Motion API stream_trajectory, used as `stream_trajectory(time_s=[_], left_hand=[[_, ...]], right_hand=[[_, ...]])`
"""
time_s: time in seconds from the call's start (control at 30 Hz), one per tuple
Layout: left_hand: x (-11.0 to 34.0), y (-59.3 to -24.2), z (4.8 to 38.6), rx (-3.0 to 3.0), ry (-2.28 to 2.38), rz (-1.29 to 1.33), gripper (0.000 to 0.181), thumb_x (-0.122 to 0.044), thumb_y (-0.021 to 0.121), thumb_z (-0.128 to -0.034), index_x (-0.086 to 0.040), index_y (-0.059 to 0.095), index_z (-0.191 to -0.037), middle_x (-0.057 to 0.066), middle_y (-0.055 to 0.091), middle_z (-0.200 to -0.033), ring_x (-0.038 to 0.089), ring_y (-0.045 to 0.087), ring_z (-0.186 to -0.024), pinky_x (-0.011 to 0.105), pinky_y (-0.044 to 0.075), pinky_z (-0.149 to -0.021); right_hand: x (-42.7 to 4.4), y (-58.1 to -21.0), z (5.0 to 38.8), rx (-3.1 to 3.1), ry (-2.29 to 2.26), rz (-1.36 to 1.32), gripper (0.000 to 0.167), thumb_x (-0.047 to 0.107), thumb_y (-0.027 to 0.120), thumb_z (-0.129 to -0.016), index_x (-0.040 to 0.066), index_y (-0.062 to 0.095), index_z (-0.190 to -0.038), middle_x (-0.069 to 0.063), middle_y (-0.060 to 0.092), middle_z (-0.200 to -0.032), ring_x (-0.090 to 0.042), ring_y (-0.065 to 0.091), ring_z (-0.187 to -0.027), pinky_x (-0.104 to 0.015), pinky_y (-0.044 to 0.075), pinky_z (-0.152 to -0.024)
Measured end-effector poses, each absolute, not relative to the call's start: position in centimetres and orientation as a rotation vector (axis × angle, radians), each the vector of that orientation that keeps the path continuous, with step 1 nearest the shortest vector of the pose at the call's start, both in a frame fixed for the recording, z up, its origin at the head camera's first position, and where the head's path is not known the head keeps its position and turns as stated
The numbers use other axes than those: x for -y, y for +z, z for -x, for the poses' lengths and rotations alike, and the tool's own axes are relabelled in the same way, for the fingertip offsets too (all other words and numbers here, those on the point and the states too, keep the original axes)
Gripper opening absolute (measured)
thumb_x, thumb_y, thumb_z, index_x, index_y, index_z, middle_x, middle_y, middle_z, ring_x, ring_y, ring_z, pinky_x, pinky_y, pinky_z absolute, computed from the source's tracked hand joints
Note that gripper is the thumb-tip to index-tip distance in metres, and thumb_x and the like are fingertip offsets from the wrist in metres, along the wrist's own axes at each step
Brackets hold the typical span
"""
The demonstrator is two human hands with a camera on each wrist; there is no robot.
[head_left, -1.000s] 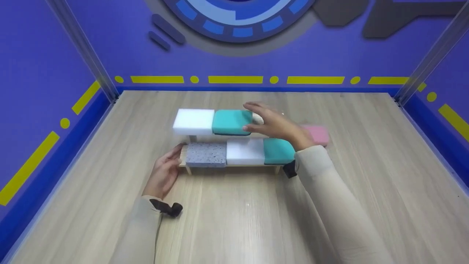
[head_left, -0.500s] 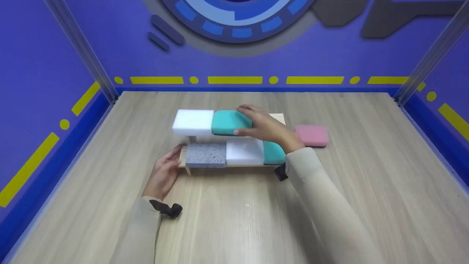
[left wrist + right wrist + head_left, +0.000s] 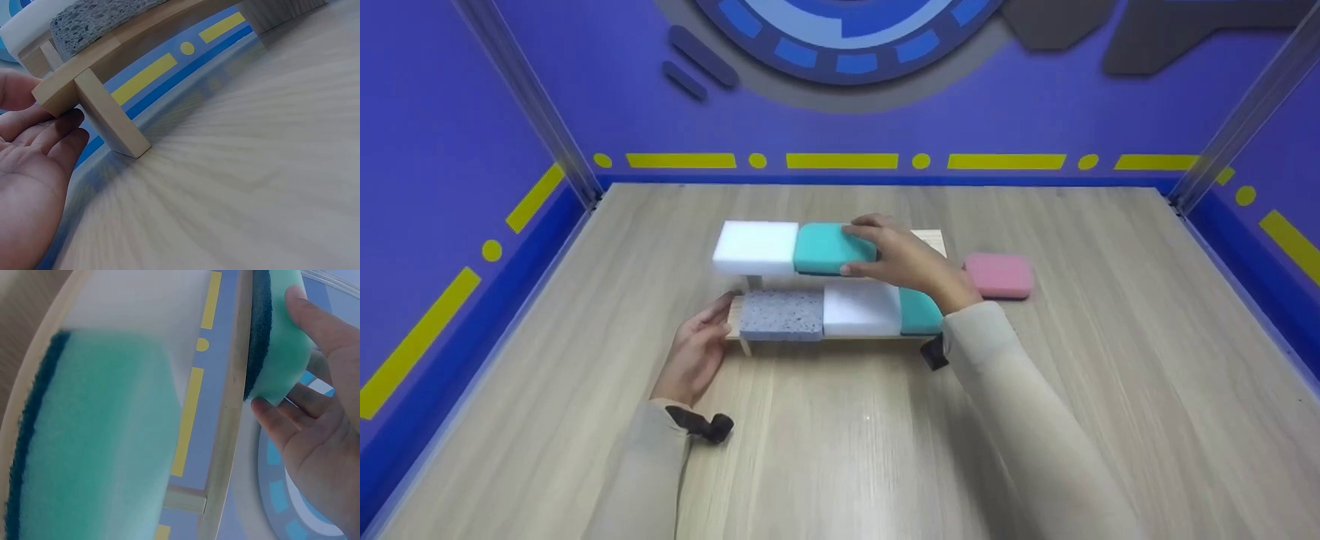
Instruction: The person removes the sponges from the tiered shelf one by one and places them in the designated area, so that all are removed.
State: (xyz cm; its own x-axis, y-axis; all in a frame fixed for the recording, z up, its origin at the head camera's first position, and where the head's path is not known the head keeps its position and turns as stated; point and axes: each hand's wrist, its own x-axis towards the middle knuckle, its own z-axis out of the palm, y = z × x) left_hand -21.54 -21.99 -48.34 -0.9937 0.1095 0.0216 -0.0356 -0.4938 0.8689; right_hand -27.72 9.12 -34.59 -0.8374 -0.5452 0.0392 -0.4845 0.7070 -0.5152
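A two-tier wooden rack (image 3: 733, 311) stands on the table. My left hand (image 3: 694, 352) holds the left end of its lower board, thumb on one side and fingers beneath, as the left wrist view shows. On the upper tier sit a white sponge (image 3: 756, 246) and, touching it, a teal sponge (image 3: 823, 247) with a dark scouring layer underneath. My right hand (image 3: 906, 259) holds that teal sponge at its right end, thumb at the front and fingers on the far side. Below lie a grey speckled pumice-like block (image 3: 782, 315), another white sponge (image 3: 861, 309) and a second teal sponge (image 3: 919, 313), partly hidden by my wrist.
A pink sponge (image 3: 999, 276) with a dark underside lies right of the rack on the wooden table (image 3: 840, 435). Bare upper board (image 3: 930, 240) shows beyond my right hand. Blue panels (image 3: 840, 135) with yellow marks stand behind and at both sides.
My right hand has shifted a little left onto the upper teal sponge, uncovering the pink sponge and the upper board's right end. My left hand has stayed on the rack.
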Motion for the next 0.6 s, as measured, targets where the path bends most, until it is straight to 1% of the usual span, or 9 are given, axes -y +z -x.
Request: stream_trajectory(time_s=[0.13,0.27,0.6], left_hand=[[21.97,-48.37,21.55,-1.543,2.643,-0.100,0.063,0.018,0.034,-0.0852,0.015,0.016,-0.146,0.026,0.012,-0.158,0.032,0.013,-0.148,0.037,0.013,-0.122],[21.97,-48.30,21.58,-1.541,2.641,-0.100,0.063,0.019,0.033,-0.0848,0.015,0.015,-0.145,0.027,0.012,-0.158,0.032,0.012,-0.148,0.037,0.013,-0.122],[21.95,-48.36,21.57,-1.538,2.639,-0.104,0.063,0.018,0.033,-0.0851,0.014,0.015,-0.146,0.025,0.012,-0.158,0.033,0.013,-0.148,0.037,0.015,-0.122]], right_hand=[[-9.12,-34.69,27.78,-2.804,-0.795,0.847,0.068,0.040,0.067,-0.088,0.015,0.042,-0.146,-0.009,0.038,-0.151,-0.028,0.039,-0.137,-0.043,0.036,-0.114],[-9.15,-34.62,27.77,-2.808,-0.798,0.856,0.067,0.039,0.067,-0.088,0.014,0.044,-0.145,-0.010,0.039,-0.150,-0.029,0.039,-0.136,-0.043,0.037,-0.114],[-9.30,-34.58,27.68,-2.811,-0.811,0.892,0.064,0.034,0.068,-0.088,0.011,0.046,-0.143,-0.012,0.042,-0.148,-0.029,0.044,-0.132,-0.041,0.040,-0.112]])
